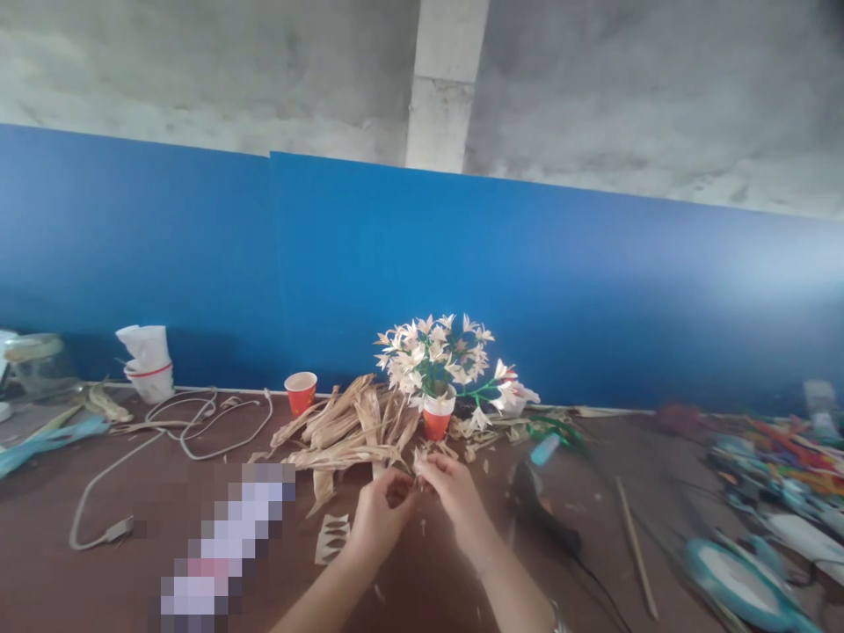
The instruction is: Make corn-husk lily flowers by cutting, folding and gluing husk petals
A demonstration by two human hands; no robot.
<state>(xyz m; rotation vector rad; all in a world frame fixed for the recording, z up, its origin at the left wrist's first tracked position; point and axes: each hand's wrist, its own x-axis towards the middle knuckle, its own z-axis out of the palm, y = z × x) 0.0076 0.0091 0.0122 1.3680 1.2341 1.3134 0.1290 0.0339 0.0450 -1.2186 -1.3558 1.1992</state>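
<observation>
My left hand [384,512] is closed in a pinch, its fingertips meeting those of my right hand low in the middle of the view. What the left fingers hold is too small to make out. Between the fingertips of my right hand [454,497] is a small pale husk piece [418,459], partly hidden by the fingers. Just beyond the hands stands a red and white paper cup [436,420] with a bunch of cream artificial flowers [422,352] on green stems. Dry corn husks [360,422] lie left of this cup. A pale cut-out sheet [331,538] lies beside my left wrist.
A dark glue gun [544,514] and a thin stick [636,549] lie to the right, near a blue ribbon roll [738,580]. On the left are a white cable [198,453], a red cup [301,394] and a white container [150,380]. A blue panel [396,255] stands behind.
</observation>
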